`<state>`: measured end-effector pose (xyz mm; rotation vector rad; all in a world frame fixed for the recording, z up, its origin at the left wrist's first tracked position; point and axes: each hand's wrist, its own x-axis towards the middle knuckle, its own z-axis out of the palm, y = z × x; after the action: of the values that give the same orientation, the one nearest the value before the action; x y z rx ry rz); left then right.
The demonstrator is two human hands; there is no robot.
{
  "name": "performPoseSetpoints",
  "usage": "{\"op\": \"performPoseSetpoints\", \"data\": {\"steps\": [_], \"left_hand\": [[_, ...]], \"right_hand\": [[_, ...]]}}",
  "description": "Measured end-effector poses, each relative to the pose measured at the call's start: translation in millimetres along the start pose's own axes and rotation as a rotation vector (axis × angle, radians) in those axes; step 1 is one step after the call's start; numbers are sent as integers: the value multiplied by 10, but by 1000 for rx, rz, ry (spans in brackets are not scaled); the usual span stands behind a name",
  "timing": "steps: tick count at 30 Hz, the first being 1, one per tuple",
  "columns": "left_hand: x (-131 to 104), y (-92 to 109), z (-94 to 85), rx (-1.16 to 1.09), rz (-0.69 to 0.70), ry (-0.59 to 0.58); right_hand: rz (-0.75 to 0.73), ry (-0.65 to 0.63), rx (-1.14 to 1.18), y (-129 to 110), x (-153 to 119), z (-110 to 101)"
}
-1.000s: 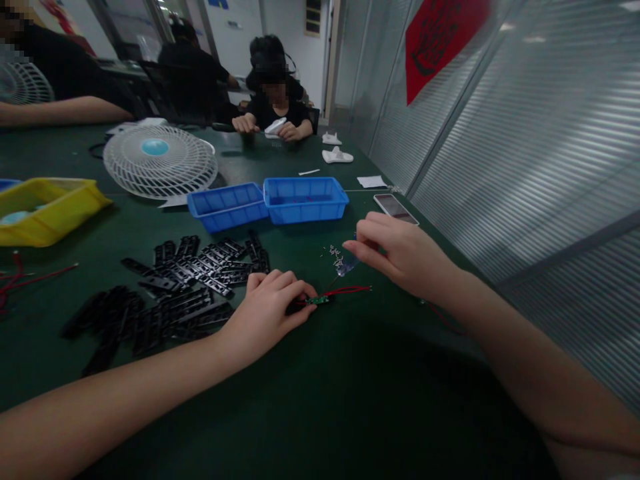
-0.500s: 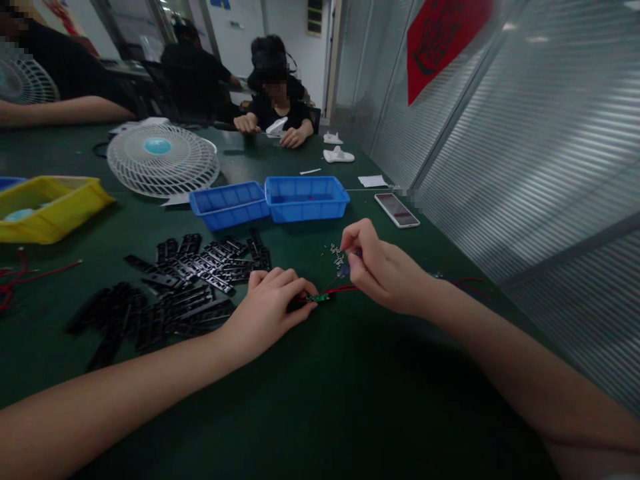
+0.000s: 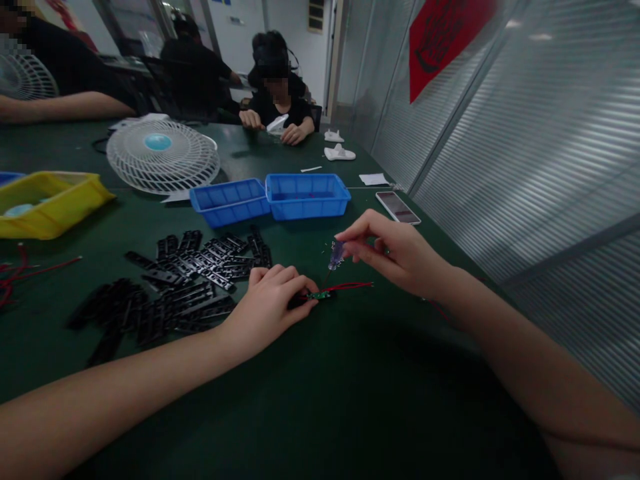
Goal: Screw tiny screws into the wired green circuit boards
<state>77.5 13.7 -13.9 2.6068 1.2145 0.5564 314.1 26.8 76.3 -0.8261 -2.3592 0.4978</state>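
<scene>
My left hand [image 3: 277,293] is closed on a small green circuit board [image 3: 320,295], which seems to sit on a black strip, and presses it near the table. Red wires [image 3: 353,285] run from the board to the right. Between the thumb and fingers of my right hand [image 3: 383,250] is a screwdriver [image 3: 337,253] with a translucent purple handle. Its thin shaft points down at the board; whether the tip touches cannot be made out. Small screws [image 3: 325,251] lie scattered behind the screwdriver, partly hidden by it.
Black plastic strips [image 3: 200,267] are heaped left of my left hand. Two blue bins, one of them the right bin [image 3: 307,212], stand beyond. A phone [image 3: 399,208] lies at the right. Farther off are a fan grille [image 3: 165,160], a yellow bin [image 3: 55,213] and a co-worker's hands [image 3: 295,133].
My right hand has opened its grip slightly and shifted, and the screwdriver now stands tilted over the board. My left hand and the board stay in place.
</scene>
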Motion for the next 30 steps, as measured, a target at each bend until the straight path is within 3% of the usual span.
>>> {"op": "performPoseSetpoints", "data": {"steps": [9, 16, 19, 25, 30], "left_hand": [[8, 0, -4, 0, -1, -2], [1, 7, -8, 2, 2, -4], [1, 7, -11, 6, 1, -7], [5, -10, -2, 0, 1, -7], [1, -6, -2, -6, 6, -8]], "right_hand": [[124, -72, -274, -20, 21, -120], [325, -188, -726, -67, -11, -49], [356, -269, -706, -101, -7, 10], [270, -170, -533, -186, -16, 83], [203, -219, -369, -239, -42, 116]]}}
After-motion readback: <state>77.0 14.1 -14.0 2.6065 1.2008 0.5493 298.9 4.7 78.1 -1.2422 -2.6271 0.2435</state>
